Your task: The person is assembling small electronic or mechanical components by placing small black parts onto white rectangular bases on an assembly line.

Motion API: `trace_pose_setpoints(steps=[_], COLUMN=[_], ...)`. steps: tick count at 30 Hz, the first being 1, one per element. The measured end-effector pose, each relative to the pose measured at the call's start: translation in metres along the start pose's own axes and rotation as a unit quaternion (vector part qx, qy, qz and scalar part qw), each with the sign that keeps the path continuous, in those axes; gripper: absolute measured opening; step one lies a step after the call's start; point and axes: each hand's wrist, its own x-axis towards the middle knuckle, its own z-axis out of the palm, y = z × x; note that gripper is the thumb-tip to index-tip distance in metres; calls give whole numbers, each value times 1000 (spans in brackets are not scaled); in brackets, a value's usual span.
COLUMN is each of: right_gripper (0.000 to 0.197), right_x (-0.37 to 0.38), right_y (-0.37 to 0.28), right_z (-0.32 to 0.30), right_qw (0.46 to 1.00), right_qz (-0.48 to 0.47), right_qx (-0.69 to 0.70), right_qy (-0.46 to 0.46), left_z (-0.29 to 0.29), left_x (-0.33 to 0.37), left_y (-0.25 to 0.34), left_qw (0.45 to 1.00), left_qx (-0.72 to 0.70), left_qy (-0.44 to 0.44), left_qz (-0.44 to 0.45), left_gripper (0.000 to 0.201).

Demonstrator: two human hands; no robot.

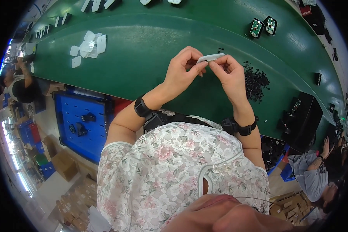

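Both of my hands meet over the green table. My left hand pinches one end of a thin white plastic cover, which is held up off the table and seen nearly edge-on. At the cover's other end, the fingers of my right hand are closed on it, with the thumb at its near side. Something dark shows at the thumbs, too small to make out. Just right of my right hand spreads a heap of small black parts. A few more black bits lie beyond the cover.
White covers lie piled at the left of the table. Two black housings with green circuit boards sit at the far right. A black box stands at the right edge. A blue crate is below left. Other people work at both sides.
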Motion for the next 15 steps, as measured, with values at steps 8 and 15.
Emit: trace_pose_setpoints(steps=[8,15], right_gripper=[19,25], right_x=[-2,1], right_y=[-8,-11], right_z=[0,-6], right_qw=[961,983], right_qz=[-196,-91], right_qx=[-161,-160], right_qy=[111,-3], left_z=[-9,-8], left_x=[-1,-1], left_y=[5,5], left_qw=[996,996], left_qx=[-45,-38], left_qy=[-2,-31], left_qz=[-75,-80], left_gripper=[8,10])
